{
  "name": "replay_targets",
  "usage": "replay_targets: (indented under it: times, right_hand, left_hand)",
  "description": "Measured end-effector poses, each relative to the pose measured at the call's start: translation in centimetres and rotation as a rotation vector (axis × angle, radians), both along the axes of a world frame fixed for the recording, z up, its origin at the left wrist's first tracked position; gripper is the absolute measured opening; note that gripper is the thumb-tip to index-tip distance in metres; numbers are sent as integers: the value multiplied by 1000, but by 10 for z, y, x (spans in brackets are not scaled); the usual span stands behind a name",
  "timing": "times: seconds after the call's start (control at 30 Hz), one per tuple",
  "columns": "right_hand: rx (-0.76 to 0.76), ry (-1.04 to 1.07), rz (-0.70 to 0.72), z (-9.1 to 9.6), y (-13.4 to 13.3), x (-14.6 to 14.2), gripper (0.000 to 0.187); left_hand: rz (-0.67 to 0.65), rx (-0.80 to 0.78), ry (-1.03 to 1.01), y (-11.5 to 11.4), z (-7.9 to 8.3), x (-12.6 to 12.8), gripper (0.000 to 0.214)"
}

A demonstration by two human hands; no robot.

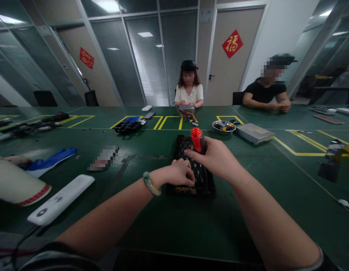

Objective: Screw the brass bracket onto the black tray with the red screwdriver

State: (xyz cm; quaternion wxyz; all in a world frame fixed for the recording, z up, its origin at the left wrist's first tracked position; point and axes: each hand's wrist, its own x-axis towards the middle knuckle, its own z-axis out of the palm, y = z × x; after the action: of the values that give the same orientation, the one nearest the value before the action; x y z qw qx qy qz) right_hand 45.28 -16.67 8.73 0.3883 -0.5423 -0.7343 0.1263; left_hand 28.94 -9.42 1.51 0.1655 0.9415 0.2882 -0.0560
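A black rectangular casing (199, 165) lies flat on the green table (146, 222) in front of me. Rows of small dark parts show inside it, and its exact kind is unclear. My right hand (219, 154) is wrapped around the red and black handle of a screwdriver (196, 137), held upright above the casing; its shaft is hidden from me. My left hand (180, 172), below a bracelet (152, 183), rests over the casing with fingers curled in towards the thumb. Whatever those fingers pinch is too small or hidden to name.
Left of me are a white power strip (61, 199), a phone (103, 158) and a blue glove (52, 160). Beyond the casing stand a metal bowl (224, 127), a grey metal box (255, 133) and a black tray (129, 126). Two people sit across the table, one with a wired unit (187, 110).
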Motion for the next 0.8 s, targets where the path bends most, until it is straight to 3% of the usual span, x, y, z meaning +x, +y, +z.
replay_targets:
  times: [0.3, 0.5, 0.67, 0.8]
  right_hand:
    - [-1, -20, -2, 0, -1, -3, 23]
    - [-17, 23, -17, 1, -2, -3, 23]
    - [-14, 233, -26, -4, 3, 0, 30]
    - [-28, 430, -47, -18, 5, 8, 36]
  left_hand:
    - [51, 96, -23, -10, 0, 9, 13]
    - [30, 79, -170, -18, -4, -4, 11]
    - [15, 90, -338, -26, -10, -22, 19]
    - [-40, 121, -414, -32, -6, -33, 18]
